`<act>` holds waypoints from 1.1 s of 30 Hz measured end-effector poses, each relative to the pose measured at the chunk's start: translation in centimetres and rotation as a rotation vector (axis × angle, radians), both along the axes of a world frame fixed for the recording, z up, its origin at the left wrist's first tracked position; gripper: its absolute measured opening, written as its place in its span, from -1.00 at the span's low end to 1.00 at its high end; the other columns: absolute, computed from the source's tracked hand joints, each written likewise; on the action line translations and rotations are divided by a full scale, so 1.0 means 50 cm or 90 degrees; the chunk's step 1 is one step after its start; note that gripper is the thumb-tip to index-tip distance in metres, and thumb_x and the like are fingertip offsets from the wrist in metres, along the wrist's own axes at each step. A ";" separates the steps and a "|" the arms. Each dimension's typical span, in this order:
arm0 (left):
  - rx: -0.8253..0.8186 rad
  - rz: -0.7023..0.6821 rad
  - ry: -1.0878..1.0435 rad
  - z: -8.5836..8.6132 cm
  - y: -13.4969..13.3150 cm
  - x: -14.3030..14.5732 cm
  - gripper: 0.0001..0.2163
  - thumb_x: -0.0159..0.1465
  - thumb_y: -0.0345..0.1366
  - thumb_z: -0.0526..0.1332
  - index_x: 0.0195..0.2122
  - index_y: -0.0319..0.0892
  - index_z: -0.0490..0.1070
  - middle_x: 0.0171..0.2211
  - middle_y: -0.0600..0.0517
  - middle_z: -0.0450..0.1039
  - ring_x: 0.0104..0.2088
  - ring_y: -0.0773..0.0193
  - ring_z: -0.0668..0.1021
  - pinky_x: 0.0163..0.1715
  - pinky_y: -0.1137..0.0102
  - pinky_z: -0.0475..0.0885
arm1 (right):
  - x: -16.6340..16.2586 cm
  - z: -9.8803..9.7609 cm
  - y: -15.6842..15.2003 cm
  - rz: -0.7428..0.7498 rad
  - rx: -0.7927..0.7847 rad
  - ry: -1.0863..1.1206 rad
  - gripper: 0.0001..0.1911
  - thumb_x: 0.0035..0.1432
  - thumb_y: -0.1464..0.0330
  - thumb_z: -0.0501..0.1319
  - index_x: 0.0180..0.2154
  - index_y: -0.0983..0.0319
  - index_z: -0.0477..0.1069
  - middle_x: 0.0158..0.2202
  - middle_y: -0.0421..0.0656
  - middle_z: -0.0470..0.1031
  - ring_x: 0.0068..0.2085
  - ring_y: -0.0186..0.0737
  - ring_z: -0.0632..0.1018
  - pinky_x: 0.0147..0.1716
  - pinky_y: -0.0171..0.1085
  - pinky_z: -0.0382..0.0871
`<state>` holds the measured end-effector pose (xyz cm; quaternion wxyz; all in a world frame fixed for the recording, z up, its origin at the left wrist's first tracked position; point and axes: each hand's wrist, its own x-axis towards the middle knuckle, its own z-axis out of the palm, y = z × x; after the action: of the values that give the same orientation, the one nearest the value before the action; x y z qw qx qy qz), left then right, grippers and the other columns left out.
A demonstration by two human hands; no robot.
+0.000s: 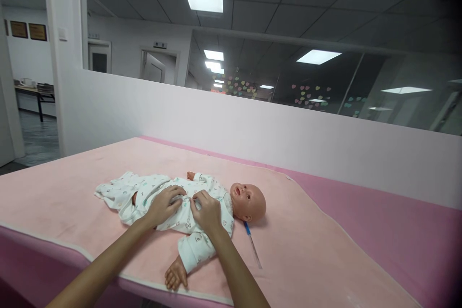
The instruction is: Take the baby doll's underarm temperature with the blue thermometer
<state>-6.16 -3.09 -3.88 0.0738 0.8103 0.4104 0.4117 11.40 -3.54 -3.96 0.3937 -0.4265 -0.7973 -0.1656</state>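
A baby doll [249, 202] lies on its back with its head to the right, dressed in a white printed baby shirt [216, 187] and matching pants [126, 192]. My left hand [166, 206] rests on the doll's belly, its fingers curled at the front of the shirt. Close beside it, my right hand [207, 209] pinches the shirt fabric on the chest. Both sets of fingertips nearly meet, and the exact bit of cloth between them is partly hidden. One doll hand [176, 273] sticks out of its sleeve towards the near edge.
Near the doll's head lies a thin clear stick with a blue end [252, 245], possibly a thermometer. A pale pink mat [306, 250] covers the darker pink table [378, 221]. Behind it runs a low white wall [252, 130] with glass above. A doorway stands at the left.
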 end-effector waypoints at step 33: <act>0.000 -0.004 0.018 0.005 -0.005 0.008 -0.79 0.28 -0.34 -0.10 -0.28 -0.13 0.32 -0.25 0.02 0.29 -0.26 0.24 0.39 -0.26 0.34 0.32 | -0.007 -0.003 0.003 -0.038 -0.003 0.000 -0.89 0.14 0.36 0.06 -0.41 0.20 0.30 -0.44 -0.25 0.41 -0.49 -0.41 0.39 -0.53 -0.39 0.03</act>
<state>-5.76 -3.35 -3.63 0.0694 0.8176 0.4086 0.3997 11.04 -3.39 -4.10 0.3871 -0.4513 -0.7847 -0.1754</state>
